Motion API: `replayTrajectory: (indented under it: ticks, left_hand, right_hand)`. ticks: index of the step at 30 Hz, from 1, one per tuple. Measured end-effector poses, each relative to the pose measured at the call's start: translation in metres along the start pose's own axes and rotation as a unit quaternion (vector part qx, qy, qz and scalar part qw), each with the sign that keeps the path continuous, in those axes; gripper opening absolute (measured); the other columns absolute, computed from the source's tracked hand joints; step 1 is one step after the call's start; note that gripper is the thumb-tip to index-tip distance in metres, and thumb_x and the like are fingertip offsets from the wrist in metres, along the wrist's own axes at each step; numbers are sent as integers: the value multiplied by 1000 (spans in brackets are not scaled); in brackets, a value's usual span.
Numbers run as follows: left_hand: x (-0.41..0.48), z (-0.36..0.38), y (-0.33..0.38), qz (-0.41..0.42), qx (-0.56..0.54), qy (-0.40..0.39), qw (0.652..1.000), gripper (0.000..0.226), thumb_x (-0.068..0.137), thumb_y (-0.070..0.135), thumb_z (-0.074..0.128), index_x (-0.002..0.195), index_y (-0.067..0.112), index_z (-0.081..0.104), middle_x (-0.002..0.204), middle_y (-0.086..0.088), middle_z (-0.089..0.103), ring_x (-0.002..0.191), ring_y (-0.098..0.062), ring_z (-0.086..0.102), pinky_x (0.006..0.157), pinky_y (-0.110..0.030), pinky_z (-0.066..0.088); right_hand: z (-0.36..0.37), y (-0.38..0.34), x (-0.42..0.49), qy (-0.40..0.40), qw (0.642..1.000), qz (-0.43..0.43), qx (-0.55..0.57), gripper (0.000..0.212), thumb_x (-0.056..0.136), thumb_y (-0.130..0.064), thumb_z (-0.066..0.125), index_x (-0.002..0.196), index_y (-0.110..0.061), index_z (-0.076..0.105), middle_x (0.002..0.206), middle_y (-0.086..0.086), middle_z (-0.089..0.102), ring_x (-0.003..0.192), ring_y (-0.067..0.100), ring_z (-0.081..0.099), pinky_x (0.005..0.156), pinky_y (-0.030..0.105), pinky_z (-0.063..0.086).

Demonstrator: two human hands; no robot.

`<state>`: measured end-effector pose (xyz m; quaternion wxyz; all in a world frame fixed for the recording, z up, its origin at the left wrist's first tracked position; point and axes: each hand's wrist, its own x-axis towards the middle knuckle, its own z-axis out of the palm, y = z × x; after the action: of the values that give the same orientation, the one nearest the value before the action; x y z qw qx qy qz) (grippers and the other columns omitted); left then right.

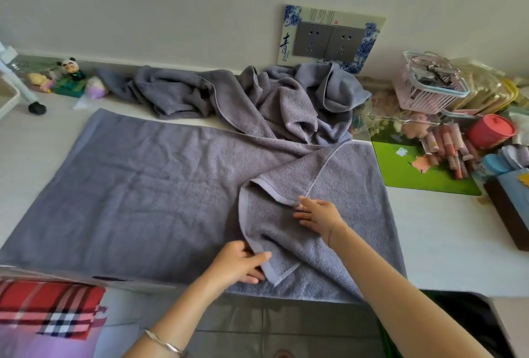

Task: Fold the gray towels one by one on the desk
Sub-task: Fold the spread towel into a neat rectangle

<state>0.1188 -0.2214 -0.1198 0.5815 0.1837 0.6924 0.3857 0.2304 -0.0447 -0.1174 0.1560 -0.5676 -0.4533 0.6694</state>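
Note:
A large gray towel [137,191] lies spread flat across the white desk [435,246]. A second gray towel [289,228] trails from a crumpled gray heap [229,94] at the back onto the flat one. My left hand [243,263] pinches the near hemmed corner of this second towel between thumb and fingers. My right hand [317,214] touches another hemmed corner farther back; its fingers point left and look fairly straight, and whether they pinch the hem is unclear.
Right of the towels lie a green mat [415,174], a pink basket [429,85], a red lidded pot [491,131] and several small tubes. Toy figures [71,71] stand at the back left. A red plaid cloth [48,309] sits at the near left.

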Motion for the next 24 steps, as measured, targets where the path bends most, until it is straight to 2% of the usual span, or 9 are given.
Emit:
replayTrajectory:
  ticks: [2, 5, 8, 11, 14, 16, 19, 24]
  left_hand:
    - [-3, 9, -2, 0, 20, -23, 1000, 11, 89, 15, 64, 96, 7, 59, 87, -7, 70, 70, -12, 69, 64, -23, 57]
    - [-8, 9, 1, 23, 9, -15, 1000, 7, 93, 17, 59, 99, 15, 59, 101, -5, 68, 91, -13, 66, 75, -24, 56]
    - [-23, 9, 16, 61, -4, -56, 997, 14, 95, 19, 54, 108, 23, 60, 113, 0, 66, 104, -11, 64, 87, -26, 54]
    - [-44, 3, 37, 92, -56, -104, 989, 24, 97, 19, 51, 119, 22, 58, 117, 3, 67, 108, -10, 63, 92, -27, 52]
    - [-55, -18, 53, 99, -98, -146, 979, 32, 98, 22, 48, 129, 23, 52, 123, 5, 65, 113, -11, 61, 96, -31, 49]
    - [-63, -34, 60, 92, -138, -172, 971, 37, 97, 21, 48, 134, 20, 49, 127, 2, 62, 117, -16, 59, 96, -34, 49]
    - [-81, -62, 70, 89, -192, -207, 955, 40, 94, 19, 49, 134, 17, 48, 128, -3, 62, 117, -20, 59, 89, -31, 52]
    - [-115, -134, 86, 120, -176, -240, 947, 40, 93, 19, 47, 133, 17, 50, 128, -6, 62, 115, -22, 60, 85, -30, 52]
  right_hand:
    - [0, -7, 2, -25, 999, 24, 1, 15, 92, -18, 60, 80, -8, 60, 74, 4, 61, 60, 12, 57, 48, 14, 50]
    - [-4, -13, 1, -48, 998, 20, -30, 14, 94, -15, 56, 83, -8, 60, 73, 4, 55, 58, 11, 52, 50, 15, 49]
    - [-14, -28, -5, -40, 998, -46, -31, 15, 98, -14, 48, 88, -10, 58, 79, 3, 58, 65, 13, 55, 59, 21, 50]
    - [-16, -59, -20, -26, 991, -128, -8, 21, 99, -14, 44, 80, -16, 52, 75, 0, 56, 64, 12, 56, 57, 19, 50]
    - [0, -97, -30, -23, 978, -200, -52, 23, 99, -15, 46, 77, -18, 54, 73, -1, 54, 64, 10, 55, 61, 19, 49]
    - [20, -117, -38, -28, 973, -219, -60, 22, 98, -17, 47, 78, -17, 56, 74, 1, 54, 64, 10, 54, 63, 19, 49]
    - [57, -146, -53, -37, 969, -242, -39, 21, 99, -17, 47, 80, -16, 57, 73, 2, 54, 63, 10, 54, 59, 17, 50]
    - [145, -183, -80, -68, 959, -274, 9, 23, 100, -14, 44, 81, -14, 57, 67, 3, 53, 52, 7, 53, 55, 16, 50]
